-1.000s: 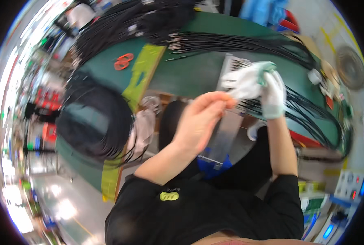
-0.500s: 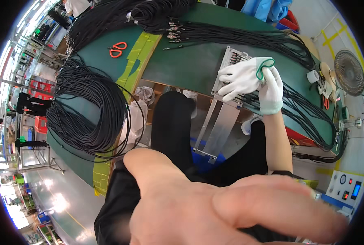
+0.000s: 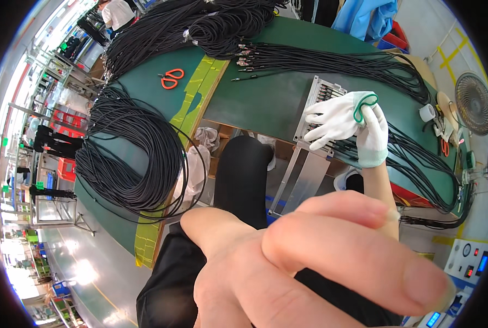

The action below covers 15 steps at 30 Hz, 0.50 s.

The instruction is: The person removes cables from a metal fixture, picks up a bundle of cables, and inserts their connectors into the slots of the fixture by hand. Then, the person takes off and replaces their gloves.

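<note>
My bare left hand [image 3: 287,268] is raised close to the camera and fills the lower middle of the view. Its fingers are apart and slightly bent, with nothing in them; some run past the lower edge. My right hand [image 3: 374,141], in a white knitted glove, pinches a loose white glove [image 3: 334,118] by its green-edged cuff. That loose glove hangs over a metal fixture [image 3: 308,107] at the table's edge and hides part of it. Cable ends sit in a row in the fixture, and their black cables [image 3: 419,156] trail off to the right.
A big coil of black cable [image 3: 162,188] lies on the green table [image 3: 255,104] at left, with more bundles [image 3: 331,65] along the back. Orange-handled scissors [image 3: 171,78] rest near yellow tape [image 3: 203,82]. A fan [image 3: 473,104] and tape roll [image 3: 427,112] are at right.
The view has shifted, so the table sits a little further right and lower. My left hand's fingers have bent and moved slightly. My right hand keeps hold of the loose glove.
</note>
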### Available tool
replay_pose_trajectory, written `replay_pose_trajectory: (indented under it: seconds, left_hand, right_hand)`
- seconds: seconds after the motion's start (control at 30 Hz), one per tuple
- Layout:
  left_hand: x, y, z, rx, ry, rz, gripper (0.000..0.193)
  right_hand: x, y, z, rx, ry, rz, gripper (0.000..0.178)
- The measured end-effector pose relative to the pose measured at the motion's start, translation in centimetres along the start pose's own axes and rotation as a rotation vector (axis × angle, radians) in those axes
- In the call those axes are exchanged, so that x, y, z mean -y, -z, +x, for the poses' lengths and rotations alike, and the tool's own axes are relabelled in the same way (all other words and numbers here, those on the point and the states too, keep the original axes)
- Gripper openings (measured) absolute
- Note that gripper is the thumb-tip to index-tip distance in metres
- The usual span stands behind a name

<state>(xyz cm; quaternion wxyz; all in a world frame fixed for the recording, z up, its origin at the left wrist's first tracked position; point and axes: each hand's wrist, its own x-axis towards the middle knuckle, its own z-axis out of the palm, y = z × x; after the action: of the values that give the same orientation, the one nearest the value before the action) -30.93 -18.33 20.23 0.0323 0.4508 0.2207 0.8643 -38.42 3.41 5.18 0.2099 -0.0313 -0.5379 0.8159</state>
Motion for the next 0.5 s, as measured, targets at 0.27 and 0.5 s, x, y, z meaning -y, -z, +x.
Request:
replay_pose_trajectory:
  seconds: [0.27, 0.5]
  left_hand:
    - [0.1, -1.6, 0.8, -0.024, 0.09, 0.139, 0.02]
    - [-1.4, -3.5, -0.1, -0.116, 0.172, 0.27, 0.019]
  right_hand:
    - [0.2, -0.1, -0.3, -0.029, -0.025, -0.006, 0.019]
    - [0.3, 0.0, -0.2, -0.017, 0.005, -0.01, 0.022]
